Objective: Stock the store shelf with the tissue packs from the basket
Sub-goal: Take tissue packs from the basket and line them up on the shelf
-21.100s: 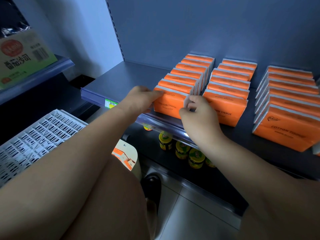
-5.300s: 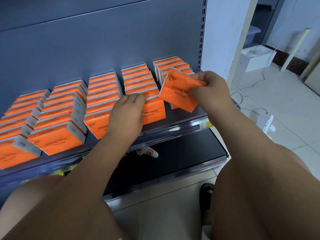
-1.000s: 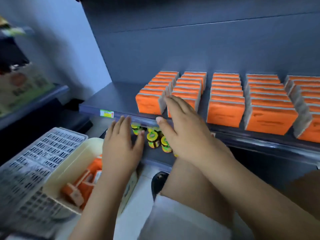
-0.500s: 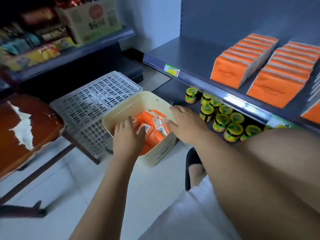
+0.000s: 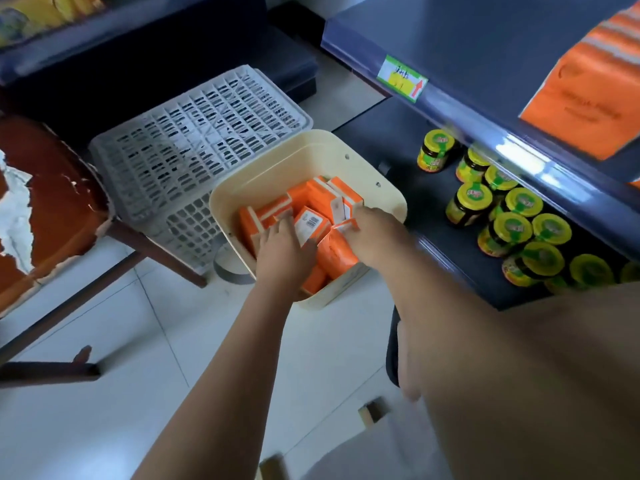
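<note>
A cream basket stands on the floor and holds several orange tissue packs lying in a jumble. Both of my hands are down inside it. My left hand has its fingers curled over a pack at the basket's left side, its thumb against a pack with a barcode. My right hand grips the top edge of another orange pack. On the blue shelf at the upper right, a row of stocked tissue packs is partly in view.
Yellow-lidded jars fill the lower shelf right of the basket. A grey slotted crate lies behind the basket, and a worn brown stool stands at the left. White floor tiles lie below, and my knee fills the lower right.
My view has dropped from the shelf to the basket. Both hands have gone from hovering at the basket's rim down onto the packs inside and have closed on them.
</note>
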The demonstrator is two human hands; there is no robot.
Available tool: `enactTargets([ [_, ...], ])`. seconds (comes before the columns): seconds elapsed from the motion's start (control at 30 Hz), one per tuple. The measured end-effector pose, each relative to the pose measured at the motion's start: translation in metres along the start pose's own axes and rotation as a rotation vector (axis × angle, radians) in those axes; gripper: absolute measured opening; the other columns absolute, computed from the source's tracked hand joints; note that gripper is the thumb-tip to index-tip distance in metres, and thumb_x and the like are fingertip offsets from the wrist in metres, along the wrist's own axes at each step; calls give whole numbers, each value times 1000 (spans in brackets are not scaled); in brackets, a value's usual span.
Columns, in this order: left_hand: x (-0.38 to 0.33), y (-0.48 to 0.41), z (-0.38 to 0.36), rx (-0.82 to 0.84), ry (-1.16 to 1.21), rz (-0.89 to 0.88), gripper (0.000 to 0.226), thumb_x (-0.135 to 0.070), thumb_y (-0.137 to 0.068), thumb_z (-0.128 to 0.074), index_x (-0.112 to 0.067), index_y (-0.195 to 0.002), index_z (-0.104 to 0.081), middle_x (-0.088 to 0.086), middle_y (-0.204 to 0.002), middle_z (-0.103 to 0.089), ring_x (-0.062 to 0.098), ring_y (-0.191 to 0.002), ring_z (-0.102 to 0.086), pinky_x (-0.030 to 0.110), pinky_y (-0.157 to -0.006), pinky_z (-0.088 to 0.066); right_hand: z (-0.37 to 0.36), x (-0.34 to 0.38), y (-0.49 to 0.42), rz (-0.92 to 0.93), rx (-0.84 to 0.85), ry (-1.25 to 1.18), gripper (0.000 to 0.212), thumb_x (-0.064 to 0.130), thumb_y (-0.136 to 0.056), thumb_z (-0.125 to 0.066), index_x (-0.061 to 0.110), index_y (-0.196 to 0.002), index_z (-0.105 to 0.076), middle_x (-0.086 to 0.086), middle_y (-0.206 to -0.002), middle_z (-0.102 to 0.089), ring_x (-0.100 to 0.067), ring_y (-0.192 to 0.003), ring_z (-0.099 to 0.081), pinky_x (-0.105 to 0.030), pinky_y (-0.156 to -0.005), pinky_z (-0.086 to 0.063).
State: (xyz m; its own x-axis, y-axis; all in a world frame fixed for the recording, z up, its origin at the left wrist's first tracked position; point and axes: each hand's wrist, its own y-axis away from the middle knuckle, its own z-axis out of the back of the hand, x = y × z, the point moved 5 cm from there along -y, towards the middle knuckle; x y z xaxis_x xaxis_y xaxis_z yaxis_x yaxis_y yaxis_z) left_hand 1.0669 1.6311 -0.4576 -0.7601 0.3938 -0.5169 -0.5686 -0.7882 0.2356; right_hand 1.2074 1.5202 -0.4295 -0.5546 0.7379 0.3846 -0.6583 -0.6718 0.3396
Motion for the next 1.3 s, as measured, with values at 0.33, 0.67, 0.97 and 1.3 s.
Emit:
enactTargets([
  [0.33,45,-77,-55,63,173,399,58,-22,-94,-58,-2,-146,-40,23,-146,-50,41,-137,-49,43,-114,-41,-62,5,-66,-102,249,134,34,24,-104,-49,21,-138,-55,-16,-110,-51,-32,-106,-59,-40,-83,-48],
  [0.67,72,-101,-90,-86,61,481,61,-25,-92,-68,-4,-145,-45,18,-165,-22,41,-148,-35,48,-123,-31,-102,-4,-95,-153,373,45,35,30,-106,-51,14,-137,-55,-13,-122,-63,-31,-101,-61,-40,-81,-47],
  [0.97,57,-91,-75,-166,-31,391,46,-35,-104,-51,-6,-139,-56,13,-169,-23,40,-142,-44,48,-117,-39,-88,-8,-94,-92,230,-44,31,24,-103,-59,19,-133,-56,-10,-119,-65,-31,-94,-62,-41,-81,-54],
  [1.3,-8,-21,-45,-146,340,-158,50,-28,-104,-59,-28,-152,-46,8,-165,-32,22,-152,-32,44,-124,-30,-17,-38,-61,-306,-204,-759,18,26,-76,-75,11,-86,-73,2,-71,-67,-25,-74,-70,-26,-61,-46],
])
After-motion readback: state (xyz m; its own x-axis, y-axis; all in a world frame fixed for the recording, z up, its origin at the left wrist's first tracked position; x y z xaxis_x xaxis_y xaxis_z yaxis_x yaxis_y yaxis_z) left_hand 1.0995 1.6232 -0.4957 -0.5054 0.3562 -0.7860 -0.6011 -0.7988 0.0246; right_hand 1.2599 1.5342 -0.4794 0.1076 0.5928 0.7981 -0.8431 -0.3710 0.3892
